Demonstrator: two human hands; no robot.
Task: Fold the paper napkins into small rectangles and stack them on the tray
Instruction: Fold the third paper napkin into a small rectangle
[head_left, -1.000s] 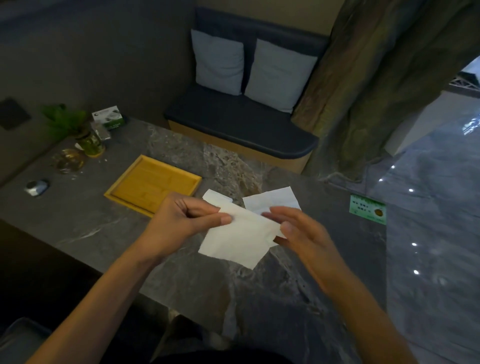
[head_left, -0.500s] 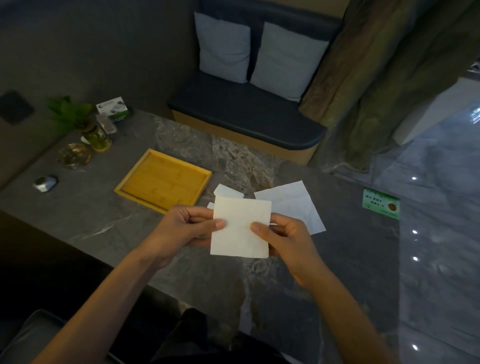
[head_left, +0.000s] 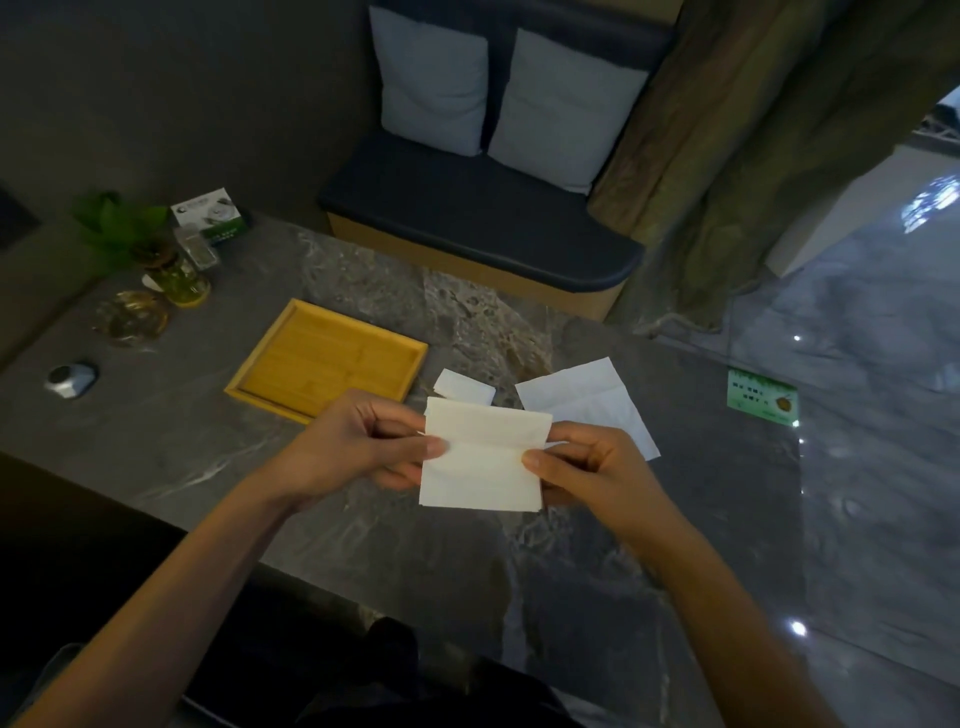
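A white paper napkin (head_left: 480, 462) is held up above the grey stone table, with a horizontal crease across its middle. My left hand (head_left: 358, 449) pinches its left edge and my right hand (head_left: 589, 467) pinches its right edge, thumbs on the front. Behind it a small folded napkin (head_left: 462, 387) lies on the table. A larger flat napkin (head_left: 587, 397) lies to the right of that. The yellow wooden tray (head_left: 327, 358) sits to the left of the napkins with nothing on it.
At the table's (head_left: 218, 441) far left stand a potted plant (head_left: 156, 249), a glass ashtray (head_left: 130, 317), a small box (head_left: 213, 213) and a silver object (head_left: 70, 376). A green card (head_left: 761, 397) lies near the right edge. A cushioned bench (head_left: 483, 208) is behind the table.
The napkin was turned upright between both hands, and its top half now bends along a middle crease. The view shifted slightly nearer the table.
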